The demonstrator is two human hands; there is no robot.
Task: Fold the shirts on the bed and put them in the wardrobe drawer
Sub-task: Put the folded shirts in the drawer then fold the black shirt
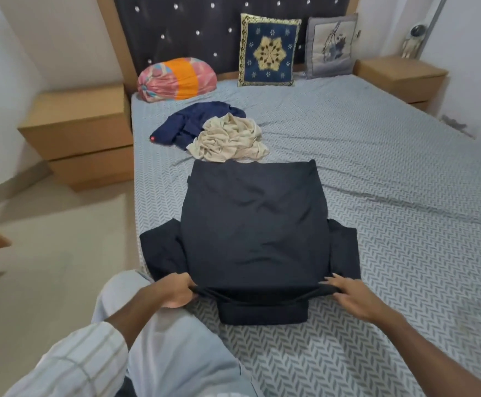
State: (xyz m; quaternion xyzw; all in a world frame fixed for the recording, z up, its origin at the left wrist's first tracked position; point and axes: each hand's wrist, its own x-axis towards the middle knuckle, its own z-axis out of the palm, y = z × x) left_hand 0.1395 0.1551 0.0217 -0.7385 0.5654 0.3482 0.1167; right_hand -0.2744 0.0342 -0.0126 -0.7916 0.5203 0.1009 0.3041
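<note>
A black shirt (255, 224) lies spread on the bed (391, 196), collar end toward me, sleeves sticking out at both sides. My left hand (173, 292) pinches its near left shoulder. My right hand (353, 299) pinches the near right shoulder, its other fingers stretched out. Farther up the bed a crumpled beige shirt (229, 141) touches the black shirt's far hem. A crumpled navy shirt (193, 121) lies just behind the beige one. No wardrobe drawer is in view.
Two cushions (269, 51) and an orange-pink bolster (176, 78) lean against the dark headboard. Wooden bedside cabinets stand at the left (82, 133) and right (399, 78). My knee (159, 348) rests on the bed's near left edge, with floor to the left.
</note>
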